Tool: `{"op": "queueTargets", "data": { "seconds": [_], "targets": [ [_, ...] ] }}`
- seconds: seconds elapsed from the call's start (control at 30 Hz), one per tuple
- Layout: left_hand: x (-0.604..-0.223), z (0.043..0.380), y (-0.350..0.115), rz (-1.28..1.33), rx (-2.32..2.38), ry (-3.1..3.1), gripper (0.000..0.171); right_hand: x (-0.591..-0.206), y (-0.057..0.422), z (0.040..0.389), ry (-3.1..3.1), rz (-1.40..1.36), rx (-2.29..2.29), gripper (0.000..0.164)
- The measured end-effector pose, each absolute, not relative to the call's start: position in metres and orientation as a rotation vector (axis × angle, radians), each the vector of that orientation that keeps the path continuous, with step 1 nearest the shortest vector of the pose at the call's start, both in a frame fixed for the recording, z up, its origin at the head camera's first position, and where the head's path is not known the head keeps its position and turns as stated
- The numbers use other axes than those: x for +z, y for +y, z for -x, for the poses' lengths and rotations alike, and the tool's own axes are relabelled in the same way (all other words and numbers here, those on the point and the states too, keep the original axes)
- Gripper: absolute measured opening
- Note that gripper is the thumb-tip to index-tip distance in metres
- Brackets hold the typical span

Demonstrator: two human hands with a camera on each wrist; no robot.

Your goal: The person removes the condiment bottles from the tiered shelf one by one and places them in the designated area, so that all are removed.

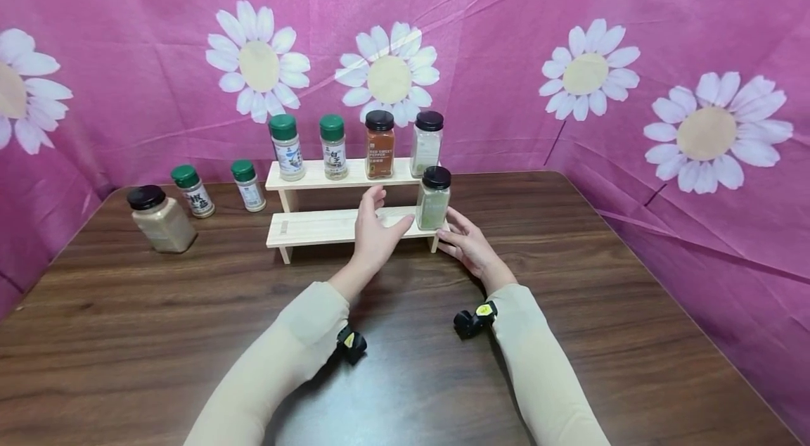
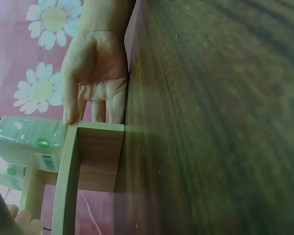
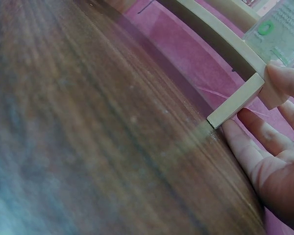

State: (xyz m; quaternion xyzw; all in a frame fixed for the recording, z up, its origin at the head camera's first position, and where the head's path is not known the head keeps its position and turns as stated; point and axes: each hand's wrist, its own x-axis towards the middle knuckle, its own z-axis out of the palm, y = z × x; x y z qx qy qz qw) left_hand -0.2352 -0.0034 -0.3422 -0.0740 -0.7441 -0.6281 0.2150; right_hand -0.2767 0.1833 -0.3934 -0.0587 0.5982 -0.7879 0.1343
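A two-tier wooden spice rack [image 1: 316, 228] stands on the table. On the right end of its lower tier is an upright square jar of pale green seasoning [image 1: 433, 210] with a black lid. My left hand [image 1: 375, 231] is just left of that jar, thumb and fingers spread apart, holding nothing. At the rack's right end, my right hand [image 1: 468, 247] holds the corner. In the right wrist view its thumb [image 3: 286, 81] lies on the board's edge beside the jar, while the other fingers [image 3: 242, 144] are against the end leg [image 3: 236, 100].
The upper tier carries two green-capped shakers [image 1: 289, 154], a red sweet pepper jar [image 1: 380, 149] and a black-lidded pale jar [image 1: 427, 147]. Left of the rack stand a large black-lidded jar [image 1: 166, 224] and two small green-capped shakers [image 1: 199, 200]. A pink flowered cloth [image 1: 487, 66] hangs behind.
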Motion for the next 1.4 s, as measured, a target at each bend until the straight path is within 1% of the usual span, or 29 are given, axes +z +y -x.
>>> {"op": "queueTargets", "data": {
  "seconds": [0.3, 0.6, 0.97, 1.07, 1.23, 1.4],
  "targets": [
    [-0.343, 0.246, 0.018, 0.313, -1.681, -2.146, 0.064, -0.394, 0.184, 0.276, 1.746, 0.180, -2.288, 0.062],
    [-0.339, 0.253, 0.035, 0.299, -1.582, -2.218, 0.063, -0.394, 0.183, 0.275, 1.748, 0.188, -2.283, 0.061],
    [-0.337, 0.254, 0.055, 0.061, -1.443, -2.272, 0.061, -0.396, 0.184, 0.276, 1.783, 0.227, -2.259, 0.058],
    [-0.339, 0.255, 0.058, 0.003, -1.407, -2.293, 0.063, -0.396, 0.183, 0.276, 1.785, 0.231, -2.258, 0.058],
    [-0.340, 0.258, 0.059, -0.042, -1.344, -2.349, 0.065, -0.395, 0.182, 0.275, 1.781, 0.236, -2.256, 0.060],
    [-0.341, 0.259, 0.060, -0.030, -1.313, -2.365, 0.064, -0.396, 0.183, 0.275, 1.766, 0.229, -2.268, 0.060]
  ]
}}
